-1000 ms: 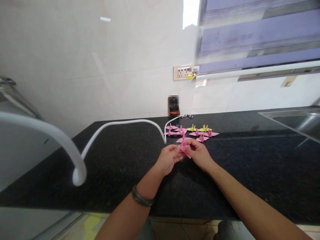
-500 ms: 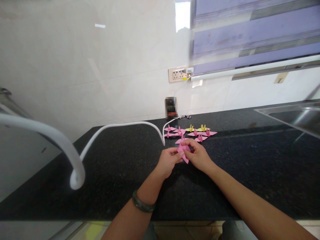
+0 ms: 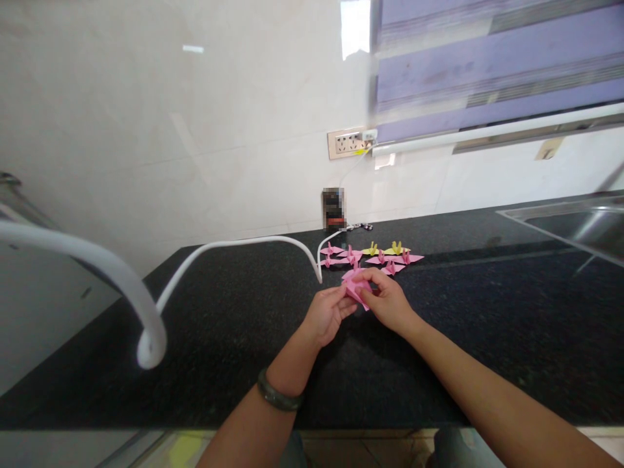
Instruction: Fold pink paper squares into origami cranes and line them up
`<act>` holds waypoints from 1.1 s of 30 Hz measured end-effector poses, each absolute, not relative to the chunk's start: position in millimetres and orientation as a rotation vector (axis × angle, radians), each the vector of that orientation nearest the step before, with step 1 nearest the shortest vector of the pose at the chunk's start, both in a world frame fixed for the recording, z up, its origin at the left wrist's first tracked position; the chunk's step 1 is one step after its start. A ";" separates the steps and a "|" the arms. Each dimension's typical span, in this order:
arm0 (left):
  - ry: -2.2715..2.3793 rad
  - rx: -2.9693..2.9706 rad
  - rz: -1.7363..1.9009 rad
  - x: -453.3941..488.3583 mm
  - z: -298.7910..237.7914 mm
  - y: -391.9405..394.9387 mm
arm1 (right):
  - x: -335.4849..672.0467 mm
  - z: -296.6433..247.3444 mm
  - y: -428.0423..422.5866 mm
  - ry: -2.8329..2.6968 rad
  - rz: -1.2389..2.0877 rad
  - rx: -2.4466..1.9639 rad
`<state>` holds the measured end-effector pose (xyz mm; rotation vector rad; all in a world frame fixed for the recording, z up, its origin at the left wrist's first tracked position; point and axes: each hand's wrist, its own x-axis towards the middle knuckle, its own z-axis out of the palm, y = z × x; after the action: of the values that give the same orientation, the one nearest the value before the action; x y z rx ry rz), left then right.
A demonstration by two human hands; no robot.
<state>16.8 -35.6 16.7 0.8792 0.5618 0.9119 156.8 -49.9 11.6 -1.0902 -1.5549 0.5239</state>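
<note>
A small pink folded paper (image 3: 357,288) sits between both my hands, just above the black countertop (image 3: 234,338). My left hand (image 3: 325,314) pinches its left side with closed fingers, a dark bracelet (image 3: 277,394) on that wrist. My right hand (image 3: 389,300) pinches the paper's top and right side. Just behind my hands lie several finished paper cranes, pink ones (image 3: 341,255) and two yellow ones (image 3: 385,249), in a row on the counter.
A white cable (image 3: 234,248) curves across the counter's left half, thick near the camera at the left (image 3: 121,286). A dark small device (image 3: 334,209) stands against the wall under a socket strip (image 3: 347,143). A steel sink (image 3: 570,224) lies at the right.
My hands stayed in place while the fingers reworked the pink paper; its pointed tip shifted slightly. The camera view moved a little.
</note>
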 end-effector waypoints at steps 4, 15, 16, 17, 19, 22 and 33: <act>0.586 0.863 0.930 16.1 15.6 -34.0 | 155.9 10.6 -50.1 -1.536 0.522 -1.115; 0.617 0.891 0.969 18.3 19.5 -36.0 | 153.5 11.9 -52.0 -1.429 0.602 -1.127; 0.612 0.895 0.976 18.6 18.9 -36.0 | 153.5 12.6 -52.2 -1.422 0.614 -1.123; 0.604 0.895 0.981 18.7 18.2 -36.0 | 153.6 13.3 -52.5 -1.423 0.618 -1.126; 0.591 0.901 0.985 18.9 17.0 -35.8 | 154.2 14.4 -52.7 -1.465 0.584 -1.157; 0.595 0.932 0.969 19.2 16.4 -35.9 | 155.4 14.0 -52.0 -1.571 0.465 -1.214; 0.755 1.117 0.989 20.6 13.3 -34.0 | 153.1 13.8 -51.6 -1.629 0.403 -1.202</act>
<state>20.6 -34.0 13.3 1.1171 0.7550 0.9891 153.1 -51.6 13.8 -1.2023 -1.6290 0.4027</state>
